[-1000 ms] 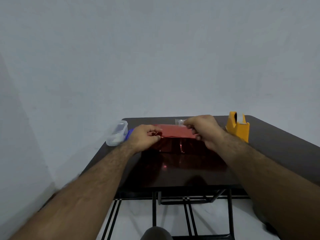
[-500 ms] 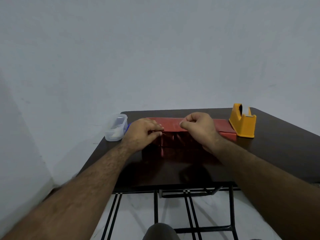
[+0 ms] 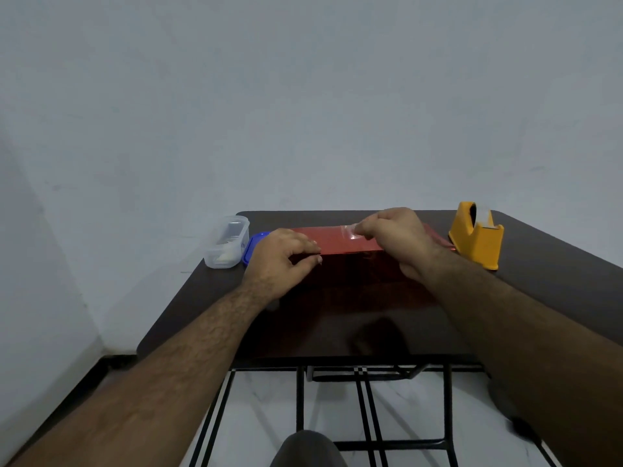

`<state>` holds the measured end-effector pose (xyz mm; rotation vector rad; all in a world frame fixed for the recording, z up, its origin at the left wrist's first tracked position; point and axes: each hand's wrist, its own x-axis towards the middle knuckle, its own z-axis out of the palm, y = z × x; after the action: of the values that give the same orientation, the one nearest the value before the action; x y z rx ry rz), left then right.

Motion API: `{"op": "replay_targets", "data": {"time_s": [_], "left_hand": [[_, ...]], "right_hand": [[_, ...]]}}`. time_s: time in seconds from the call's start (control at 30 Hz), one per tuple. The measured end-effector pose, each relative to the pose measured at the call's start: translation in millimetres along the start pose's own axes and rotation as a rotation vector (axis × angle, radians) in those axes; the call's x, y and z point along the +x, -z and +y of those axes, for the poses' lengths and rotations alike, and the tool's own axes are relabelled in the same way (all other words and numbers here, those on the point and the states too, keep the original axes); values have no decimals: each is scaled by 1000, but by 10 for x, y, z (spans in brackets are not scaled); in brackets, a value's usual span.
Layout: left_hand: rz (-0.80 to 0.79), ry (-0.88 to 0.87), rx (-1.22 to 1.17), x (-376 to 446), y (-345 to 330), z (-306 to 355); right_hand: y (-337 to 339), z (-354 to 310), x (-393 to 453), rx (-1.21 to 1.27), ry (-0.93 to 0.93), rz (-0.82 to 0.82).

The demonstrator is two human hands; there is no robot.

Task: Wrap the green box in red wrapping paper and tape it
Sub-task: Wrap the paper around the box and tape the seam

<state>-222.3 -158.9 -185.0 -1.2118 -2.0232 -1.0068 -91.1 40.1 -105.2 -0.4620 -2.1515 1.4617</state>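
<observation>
The red wrapping paper (image 3: 340, 242) lies folded over the box at the centre of the tabletop (image 3: 539, 264); it looks thin, glossy and slippery, so it likely springs open unless pinned along the fold. The left hand (image 3: 281, 259) presses that edge flat, while the right hand (image 3: 394, 235) has its grip pinched on a clear tape strip (image 3: 350, 231). The green box itself is hidden; the tape's outline is faint
</observation>
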Motion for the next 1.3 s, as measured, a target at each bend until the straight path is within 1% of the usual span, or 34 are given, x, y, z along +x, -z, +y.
{"op": "replay_targets", "data": {"time_s": [0.1, 0.3, 0.43, 0.7, 0.9, 1.07, 1.3], "left_hand": [[32, 9, -20, -30, -8, 9], [4, 16, -80, -76, 3, -18], [-8, 20, -77, -88, 21, -30], [-21, 36, -88, -100, 44, -14], [-19, 47, -89, -113, 38, -10], [-30, 44, -100, -120, 44, -25], [-46, 47, -82, -124, 57, -37]], "right_hand": [[-105, -133, 13, -21, -128, -76], [-259, -198, 92, 18, -396, -156], [-319, -189, 147, -34, -473, -164], [-377, -168, 155, -99, -454, -99], [-403, -152, 112, -191, -343, -28], [-421, -151, 85, -225, -304, -8], [-336, -178, 14, -361, -249, 38]]}}
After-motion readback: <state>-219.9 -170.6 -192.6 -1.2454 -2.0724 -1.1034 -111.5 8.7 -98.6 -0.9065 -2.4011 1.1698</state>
